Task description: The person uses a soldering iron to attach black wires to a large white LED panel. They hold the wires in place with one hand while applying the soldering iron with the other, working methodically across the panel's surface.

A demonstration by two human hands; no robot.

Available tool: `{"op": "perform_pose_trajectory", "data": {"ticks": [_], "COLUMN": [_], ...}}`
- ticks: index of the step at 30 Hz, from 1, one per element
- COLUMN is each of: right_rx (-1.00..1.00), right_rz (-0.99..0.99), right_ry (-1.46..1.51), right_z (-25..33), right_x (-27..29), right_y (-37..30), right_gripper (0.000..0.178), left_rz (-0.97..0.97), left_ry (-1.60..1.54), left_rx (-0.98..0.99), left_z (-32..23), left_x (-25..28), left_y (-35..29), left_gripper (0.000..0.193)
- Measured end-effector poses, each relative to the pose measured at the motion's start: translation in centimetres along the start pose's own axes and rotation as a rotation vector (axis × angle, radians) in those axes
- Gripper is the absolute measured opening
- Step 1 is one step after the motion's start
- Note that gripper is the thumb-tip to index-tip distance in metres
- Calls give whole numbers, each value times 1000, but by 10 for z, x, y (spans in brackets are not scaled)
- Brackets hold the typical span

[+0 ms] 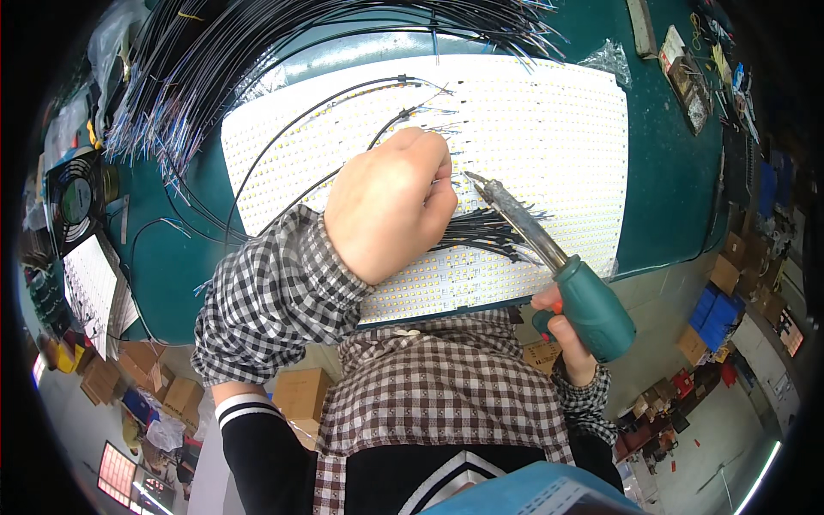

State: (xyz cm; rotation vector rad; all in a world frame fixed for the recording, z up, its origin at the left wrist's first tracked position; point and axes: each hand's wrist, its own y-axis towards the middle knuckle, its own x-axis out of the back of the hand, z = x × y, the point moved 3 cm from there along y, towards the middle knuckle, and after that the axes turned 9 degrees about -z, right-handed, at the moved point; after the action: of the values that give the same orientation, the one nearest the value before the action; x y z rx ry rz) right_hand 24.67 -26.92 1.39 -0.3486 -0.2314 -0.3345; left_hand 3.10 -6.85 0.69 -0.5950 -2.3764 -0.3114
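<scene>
A white LED board (pixel 549 129) covered in rows of small yellowish chips lies in front of me. Over its middle, my left hand (pixel 390 202) is closed in a pinch at the end of a thin black cable (pixel 322 183); the hand hides most of that end. My right hand (pixel 573 343) grips the green handle of a soldering iron (pixel 592 309). The iron's tip points up and left, just right of my left fingertips. Below the tip, a bundle of black cables (pixel 485 230) lies across the board. More cables with bared coloured ends meet the board above my left hand.
A large heap of black cables (pixel 283 43) spreads over the green table (pixel 661 206) at the far left. Small fan (pixel 77 196) and papers (pixel 96 283) sit at the left edge. Tools and a small tray (pixel 687 90) lie far right. Cardboard boxes (pixel 302 395) stand on the floor.
</scene>
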Motion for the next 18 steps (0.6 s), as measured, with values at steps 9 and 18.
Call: {"op": "perform_pose_trajectory", "data": {"ticks": [9,18], "right_rx": [12,19], "right_rz": [-19,-26], "right_ry": [-49,-70], "right_z": [5,10], "right_x": [-5,-6], "right_y": [2,4], "right_gripper": [30,29], "left_rz": [-2,7], "left_ry": [1,3], "left_rx": [1,5], "left_z": [1,0], "left_x": [0,-1], "left_y": [0,0], "left_gripper": [9,9]}}
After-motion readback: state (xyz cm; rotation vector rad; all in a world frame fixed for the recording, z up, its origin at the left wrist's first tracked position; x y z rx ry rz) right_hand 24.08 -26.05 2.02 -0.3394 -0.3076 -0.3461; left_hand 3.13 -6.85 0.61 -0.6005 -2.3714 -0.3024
